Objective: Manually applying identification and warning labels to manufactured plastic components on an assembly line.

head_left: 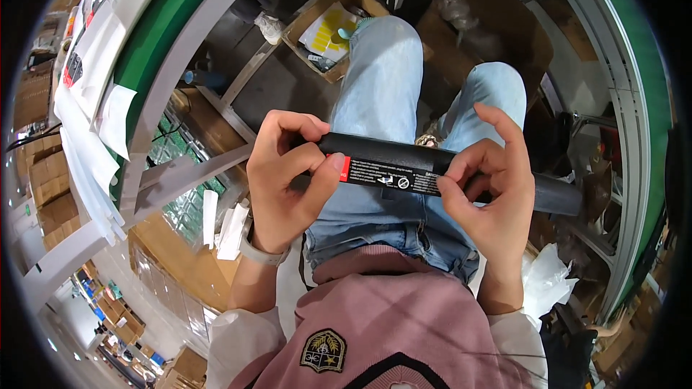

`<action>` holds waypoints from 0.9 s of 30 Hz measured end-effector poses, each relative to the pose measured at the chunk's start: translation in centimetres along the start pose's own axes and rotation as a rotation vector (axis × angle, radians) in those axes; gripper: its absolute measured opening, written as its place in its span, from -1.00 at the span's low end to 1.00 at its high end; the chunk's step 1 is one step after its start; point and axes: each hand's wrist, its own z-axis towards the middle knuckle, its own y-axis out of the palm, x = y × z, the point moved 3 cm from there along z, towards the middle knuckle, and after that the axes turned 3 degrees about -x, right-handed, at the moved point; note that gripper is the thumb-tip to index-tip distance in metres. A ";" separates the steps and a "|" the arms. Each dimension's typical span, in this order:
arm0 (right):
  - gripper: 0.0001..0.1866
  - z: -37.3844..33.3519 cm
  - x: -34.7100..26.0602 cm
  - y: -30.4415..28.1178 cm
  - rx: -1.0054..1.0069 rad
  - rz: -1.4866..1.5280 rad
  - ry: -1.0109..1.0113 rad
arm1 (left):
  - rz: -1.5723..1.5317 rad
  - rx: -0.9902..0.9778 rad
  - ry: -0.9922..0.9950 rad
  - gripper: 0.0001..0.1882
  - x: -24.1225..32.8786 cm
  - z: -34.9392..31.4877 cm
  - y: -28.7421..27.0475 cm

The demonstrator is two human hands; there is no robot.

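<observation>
A long black bar (389, 145) lies level above my lap, between my two hands. Along its near side runs a black warning label (393, 173) with white print and a red left end. My left hand (285, 176) is closed on the bar's left end, its thumb pressing beside the label's red part. My right hand (497, 184) is closed too, thumb and forefinger pinching the label's right end against the bar, while another finger stands raised. Past the right hand the bar's thicker, greyer end (556, 195) sticks out. Whether the label is fully stuck down I cannot tell.
An open cardboard box (292, 32) with papers sits on the floor ahead of my knees. Green-edged benches curve past both sides, the left one bearing white sheets (94, 101). Crumpled clear plastic (549, 281) lies at the right, flattened cardboard (169, 256) at the left.
</observation>
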 end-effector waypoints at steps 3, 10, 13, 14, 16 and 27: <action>-0.21 0.1 0.1 0.0 -0.008 0.020 0.039 | 0.006 -0.014 0.009 -0.75 -0.2 0.1 0.2; -0.21 0.2 -0.3 0.2 -0.024 -0.028 0.064 | 0.064 -0.037 0.008 -0.68 -0.1 0.0 0.2; -0.22 0.4 -0.4 0.2 -0.037 -0.009 0.078 | 0.043 -0.020 0.047 -0.61 -0.5 0.0 -0.3; -0.23 0.5 -0.5 0.1 -0.035 -0.014 0.077 | 0.038 -0.023 0.048 -0.61 -0.6 0.0 -0.5; -0.24 0.5 -0.5 0.1 -0.042 -0.023 0.084 | 0.013 0.000 -0.023 -0.56 -1.0 0.0 -0.8; -0.24 0.6 -0.4 0.4 -0.044 -0.054 0.027 | -0.086 0.041 -0.106 -0.56 -1.2 0.0 -0.6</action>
